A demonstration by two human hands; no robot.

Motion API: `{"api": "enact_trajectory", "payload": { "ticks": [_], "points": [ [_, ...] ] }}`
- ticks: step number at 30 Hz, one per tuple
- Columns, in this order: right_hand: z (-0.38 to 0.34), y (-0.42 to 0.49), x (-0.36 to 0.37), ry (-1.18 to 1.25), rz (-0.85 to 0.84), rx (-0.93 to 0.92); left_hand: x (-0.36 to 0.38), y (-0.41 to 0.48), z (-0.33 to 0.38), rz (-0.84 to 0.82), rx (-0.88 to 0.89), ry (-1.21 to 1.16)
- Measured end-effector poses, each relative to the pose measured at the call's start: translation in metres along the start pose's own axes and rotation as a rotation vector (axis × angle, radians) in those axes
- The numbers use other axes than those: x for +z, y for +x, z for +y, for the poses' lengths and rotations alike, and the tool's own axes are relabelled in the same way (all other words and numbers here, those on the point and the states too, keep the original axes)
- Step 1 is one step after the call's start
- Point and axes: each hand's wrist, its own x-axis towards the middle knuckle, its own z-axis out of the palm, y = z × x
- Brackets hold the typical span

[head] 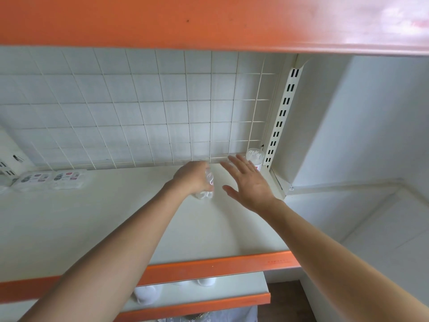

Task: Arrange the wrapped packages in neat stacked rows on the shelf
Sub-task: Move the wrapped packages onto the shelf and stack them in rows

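Head view: left hand grips clear package mid-shelf, right hand spread empty at its 3 o'clock, second package upright at 1 o'clock, likely toppled if the fingers brush it.

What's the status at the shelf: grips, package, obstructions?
Status: left grip holds clear package at the shelf; right grip open, empty; second package upright in back right corner; flat packs far left, not in the way.
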Motion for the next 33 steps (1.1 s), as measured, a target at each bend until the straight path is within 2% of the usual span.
{"api": "enact_trajectory", "payload": {
  "ticks": [3,7,9,11,13,16,19,22,28,33],
  "points": [
    [-0.009,-0.001,0.002,0.080,-0.030,0.034,-0.002,-0.001,-0.001,0.042,0.035,-0.276],
    [-0.016,0.001,-0.002,0.401,0.013,0.249,0.003,-0.003,-0.002,0.071,0.014,-0.648],
    [-0.018,0.004,-0.007,0.630,-0.019,0.377,0.007,-0.004,-0.003,0.072,-0.015,-0.805],
    [-0.018,0.008,-0.012,0.893,-0.010,0.503,0.013,-0.005,-0.002,0.088,-0.031,-0.881],
    [-0.015,0.011,-0.015,0.987,0.040,0.586,0.017,-0.006,0.000,0.101,-0.023,-0.893],
    [-0.009,0.013,-0.019,0.887,0.070,0.581,0.023,-0.004,0.002,0.073,0.002,-0.888],
    [-0.005,0.014,-0.026,0.769,0.042,0.530,0.027,0.001,0.002,0.054,-0.029,-0.915],
    [-0.004,0.015,-0.029,0.681,0.076,0.448,0.028,0.003,0.004,0.063,0.018,-0.867],
    [0.002,0.018,-0.030,0.432,0.107,0.235,0.029,0.007,0.017,0.079,0.192,-0.604],
    [0.013,0.015,-0.033,0.268,0.163,0.222,0.040,0.021,0.022,0.175,0.137,-0.470]
  ]
}}
